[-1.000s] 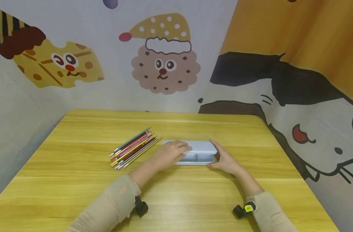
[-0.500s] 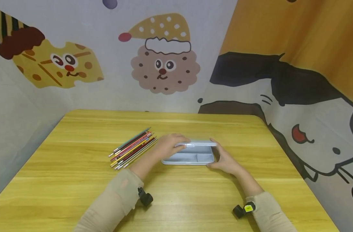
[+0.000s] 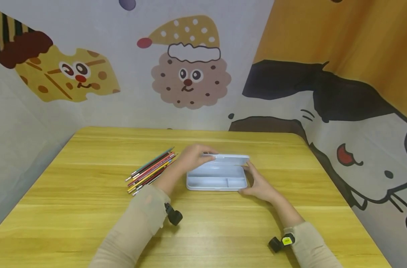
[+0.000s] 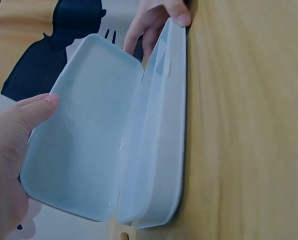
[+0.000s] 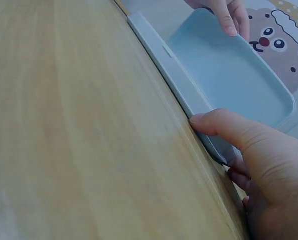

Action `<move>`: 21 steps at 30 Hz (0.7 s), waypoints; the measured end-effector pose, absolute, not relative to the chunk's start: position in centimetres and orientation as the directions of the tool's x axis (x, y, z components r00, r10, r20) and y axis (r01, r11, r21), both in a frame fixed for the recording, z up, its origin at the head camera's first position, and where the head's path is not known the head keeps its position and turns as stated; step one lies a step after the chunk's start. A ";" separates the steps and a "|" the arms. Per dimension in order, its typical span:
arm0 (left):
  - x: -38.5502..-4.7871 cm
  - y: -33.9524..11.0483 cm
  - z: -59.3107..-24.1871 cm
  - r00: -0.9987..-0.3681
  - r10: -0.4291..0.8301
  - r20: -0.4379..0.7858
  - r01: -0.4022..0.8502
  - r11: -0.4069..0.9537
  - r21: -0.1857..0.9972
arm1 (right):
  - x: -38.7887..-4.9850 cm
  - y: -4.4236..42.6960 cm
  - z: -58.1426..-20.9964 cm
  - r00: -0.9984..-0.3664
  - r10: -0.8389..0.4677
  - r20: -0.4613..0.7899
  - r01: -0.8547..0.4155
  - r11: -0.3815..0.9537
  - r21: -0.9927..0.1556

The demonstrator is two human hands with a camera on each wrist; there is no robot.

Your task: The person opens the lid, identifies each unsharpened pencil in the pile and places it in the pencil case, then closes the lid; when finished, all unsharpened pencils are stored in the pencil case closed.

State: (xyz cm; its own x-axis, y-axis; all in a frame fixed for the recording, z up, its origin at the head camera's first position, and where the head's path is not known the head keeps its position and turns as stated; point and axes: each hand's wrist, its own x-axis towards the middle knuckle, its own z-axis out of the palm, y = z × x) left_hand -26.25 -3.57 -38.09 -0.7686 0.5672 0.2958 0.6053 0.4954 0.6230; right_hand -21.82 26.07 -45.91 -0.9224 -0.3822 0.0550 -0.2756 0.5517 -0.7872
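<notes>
A pale blue pencil case (image 3: 210,182) lies on the table with its hinged lid (image 4: 84,120) raised, showing a long compartment and two smaller ones along the front. My left hand (image 3: 191,158) pinches the lid's free edge, thumb on the inner face and fingers behind. At the case's right end my right hand (image 3: 258,184) grips the base, its thumb on the front wall (image 5: 168,65) and the other fingers round the end and back. Nothing lies in the visible compartments. To the left of the case, a bundle of pencils (image 3: 151,169) is partly covered by my left forearm.
The wooden table (image 3: 223,230) reaches up to a curtain (image 3: 130,111) with cartoon prints at the back. Each sleeve carries a small black wrist camera (image 3: 173,214). The pencils lie side by side, slanting away to the right.
My left hand has lifted the lid up and back from nearly closed, so the compartments now show. My right hand has stayed at the case's right end.
</notes>
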 end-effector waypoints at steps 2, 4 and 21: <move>-26.7 -3.5 -38.0 -0.788 0.546 0.286 0.579 0.497 0.646 | -21.8 26.1 -45.9 -0.919 -0.390 0.061 -0.279 0.533 -0.799; -27.2 -3.5 -38.0 -0.806 0.520 0.281 0.554 0.498 0.667 | -21.9 26.1 -46.0 -0.914 -0.401 0.069 -0.288 0.516 -0.807; -30.2 -3.1 -38.1 -0.885 0.415 0.213 0.416 0.497 0.761 | -21.0 25.4 -43.9 -0.897 -0.436 0.075 -0.293 0.458 -0.839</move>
State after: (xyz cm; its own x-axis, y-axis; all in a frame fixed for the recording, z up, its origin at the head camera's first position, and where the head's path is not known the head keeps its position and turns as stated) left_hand -30.24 -3.10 -38.12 -0.8847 0.4147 0.2130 0.4164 0.4975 0.7610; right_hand -20.95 25.39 -43.92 -0.8969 -0.4358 0.0746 -0.2925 0.4585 -0.8392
